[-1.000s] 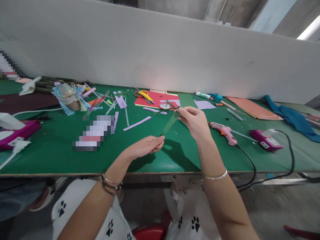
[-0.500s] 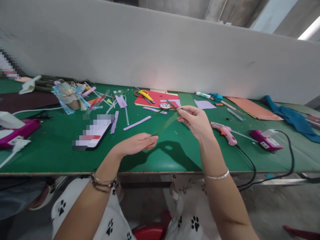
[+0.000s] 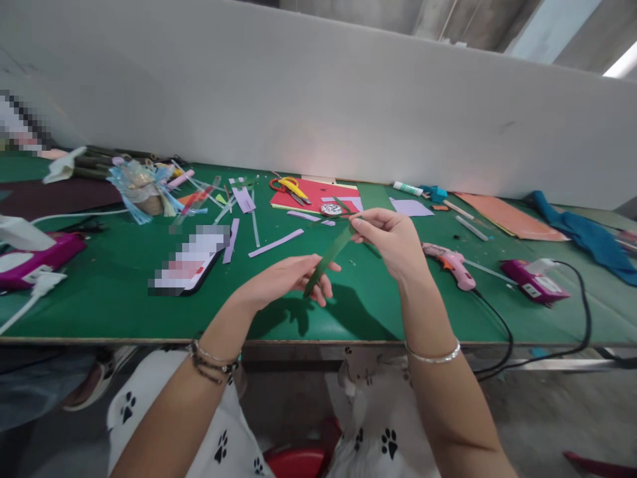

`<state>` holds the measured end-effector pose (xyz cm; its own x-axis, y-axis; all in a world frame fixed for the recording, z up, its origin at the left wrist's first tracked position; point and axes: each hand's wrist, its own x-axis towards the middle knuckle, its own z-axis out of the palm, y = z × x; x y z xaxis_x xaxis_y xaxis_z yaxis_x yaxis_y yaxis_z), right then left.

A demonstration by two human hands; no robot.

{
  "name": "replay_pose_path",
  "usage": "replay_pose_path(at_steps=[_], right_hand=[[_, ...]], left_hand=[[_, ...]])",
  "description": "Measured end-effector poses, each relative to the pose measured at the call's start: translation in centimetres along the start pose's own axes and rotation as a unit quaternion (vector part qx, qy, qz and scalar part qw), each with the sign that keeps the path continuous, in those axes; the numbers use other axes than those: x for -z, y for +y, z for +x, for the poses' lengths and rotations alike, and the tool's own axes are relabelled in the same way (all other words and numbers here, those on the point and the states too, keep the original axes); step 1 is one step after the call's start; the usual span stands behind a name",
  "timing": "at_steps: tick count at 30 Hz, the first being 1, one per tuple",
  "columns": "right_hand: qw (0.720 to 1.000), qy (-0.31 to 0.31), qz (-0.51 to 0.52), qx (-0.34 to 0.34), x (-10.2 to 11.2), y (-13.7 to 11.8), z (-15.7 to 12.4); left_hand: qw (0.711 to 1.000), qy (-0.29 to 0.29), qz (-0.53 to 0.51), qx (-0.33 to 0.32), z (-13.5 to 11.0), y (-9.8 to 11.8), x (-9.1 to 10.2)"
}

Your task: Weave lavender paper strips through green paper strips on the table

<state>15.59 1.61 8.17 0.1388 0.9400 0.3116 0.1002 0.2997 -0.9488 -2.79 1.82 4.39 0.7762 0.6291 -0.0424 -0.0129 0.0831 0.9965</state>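
Observation:
A green paper strip (image 3: 332,252) slants down from my right hand (image 3: 391,240), whose thumb and fingertips pinch its upper end. My left hand (image 3: 283,282) is at the strip's lower end with its fingers spread; the strip passes in front of them, and I cannot tell if it touches them. Both hands are above the green table, their shadows falling below. Just beyond my right hand are a small round white item with dark markings (image 3: 331,209) and a lilac paper strip (image 3: 276,243).
Scissors (image 3: 291,188) lie on red paper (image 3: 328,194). A phone (image 3: 192,262) is at left, a pink glue gun (image 3: 450,265) at right with its black cable. Purple power strips (image 3: 535,282) sit on both sides. A white partition (image 3: 318,99) stands behind.
My left fingers have let go of the strip's lower end and spread apart, and the hand has moved slightly right. The strip now hangs more steeply from my right hand.

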Motion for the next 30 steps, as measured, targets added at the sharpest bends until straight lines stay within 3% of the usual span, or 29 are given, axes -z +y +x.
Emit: replay_pose_path(at_steps=[5,9,13,15,17,19,21,23,25,30], right_hand=[[1.000,0.012,-0.018,-0.008,0.6,0.6,0.5],[0.998,0.020,-0.051,0.005,1.6,1.2,0.9],[0.972,-0.003,-0.223,0.075,2.2,0.8,0.4],[0.925,-0.048,-0.343,0.154,1.7,0.2,-0.3],[0.884,-0.160,-0.386,0.210,0.7,-0.5,-1.1],[0.855,-0.287,-0.382,0.201,-0.5,-1.0,-1.7],[0.841,-0.370,-0.363,0.157,-1.4,-1.1,-1.8],[0.846,-0.382,-0.353,0.118,-1.7,-1.1,-1.7],[0.860,-0.349,-0.356,0.109,-1.6,-1.0,-1.5],[0.896,-0.290,-0.319,0.105,-0.8,-1.3,-1.4]], left_hand=[[0.999,0.020,0.024,0.016,0.6,-0.3,-1.0],[0.992,0.067,0.111,-0.010,0.6,-0.4,-0.7],[0.954,0.128,0.267,-0.045,0.2,-0.2,0.0],[0.929,0.131,0.344,-0.052,-0.1,-0.1,0.1],[0.910,0.111,0.396,-0.052,-0.3,0.2,0.0],[0.901,0.089,0.423,-0.050,-0.5,0.5,-0.1],[0.896,0.078,0.435,-0.045,-0.7,0.7,-0.1],[0.896,0.080,0.435,-0.049,-1.0,1.0,0.2],[0.900,0.099,0.420,-0.065,-1.2,1.2,0.6],[0.936,0.188,0.286,-0.087,-1.5,1.3,1.7]])
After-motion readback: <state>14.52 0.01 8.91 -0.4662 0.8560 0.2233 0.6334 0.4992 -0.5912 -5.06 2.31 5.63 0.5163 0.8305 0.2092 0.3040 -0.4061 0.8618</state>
